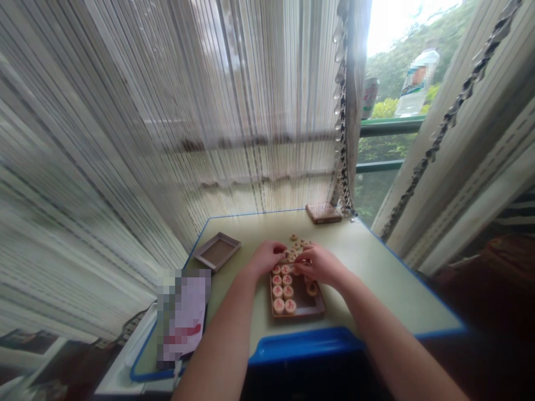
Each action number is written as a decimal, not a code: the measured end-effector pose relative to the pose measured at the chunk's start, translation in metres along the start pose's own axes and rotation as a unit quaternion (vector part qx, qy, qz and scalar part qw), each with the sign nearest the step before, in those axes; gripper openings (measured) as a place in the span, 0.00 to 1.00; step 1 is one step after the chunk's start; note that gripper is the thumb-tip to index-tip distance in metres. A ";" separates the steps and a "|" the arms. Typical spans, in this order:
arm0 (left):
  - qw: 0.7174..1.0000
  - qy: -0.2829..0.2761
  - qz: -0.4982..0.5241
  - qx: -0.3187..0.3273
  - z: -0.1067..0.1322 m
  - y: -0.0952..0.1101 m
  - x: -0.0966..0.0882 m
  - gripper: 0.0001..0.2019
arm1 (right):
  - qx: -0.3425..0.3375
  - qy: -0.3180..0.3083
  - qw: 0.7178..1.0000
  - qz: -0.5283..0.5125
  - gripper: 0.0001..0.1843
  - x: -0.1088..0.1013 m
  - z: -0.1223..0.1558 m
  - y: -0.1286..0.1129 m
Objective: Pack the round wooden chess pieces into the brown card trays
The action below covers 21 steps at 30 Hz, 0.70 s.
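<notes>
A shallow brown tray [314,309] lies near the front of a pale green table, holding several round wooden game pieces with red marks [283,291] set in rows. More loose pieces [296,243] lie in a small heap just beyond the tray. My left hand [266,257] rests at the tray's far left corner with its fingers curled onto a piece. My right hand [320,263] hovers over the tray's far right part, fingers bent and pinched at the pieces.
The table [376,267] has a blue rim. An empty grey-brown lid or tray [217,250] sits at the left, a brown flat box [323,213] at the back by the curtain. A blurred paper [184,317] lies at the front left. Striped curtains surround the table.
</notes>
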<state>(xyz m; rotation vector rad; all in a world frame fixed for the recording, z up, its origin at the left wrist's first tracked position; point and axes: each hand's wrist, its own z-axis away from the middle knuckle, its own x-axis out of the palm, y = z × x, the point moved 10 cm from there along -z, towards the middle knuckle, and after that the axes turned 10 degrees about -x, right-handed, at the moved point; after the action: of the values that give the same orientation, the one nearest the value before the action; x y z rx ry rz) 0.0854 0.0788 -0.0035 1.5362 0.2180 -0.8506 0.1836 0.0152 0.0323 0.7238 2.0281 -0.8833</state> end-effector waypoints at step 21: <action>0.967 -0.049 0.242 -0.056 0.014 0.013 -0.007 0.14 | -0.026 0.131 0.991 -0.007 0.12 -0.020 0.004 -0.003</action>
<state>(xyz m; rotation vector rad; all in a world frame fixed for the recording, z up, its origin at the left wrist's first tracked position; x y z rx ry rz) 0.0832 0.0663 0.0115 1.3562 -0.1769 -0.5114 0.1938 0.0066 0.0476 0.8345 2.2809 -0.7732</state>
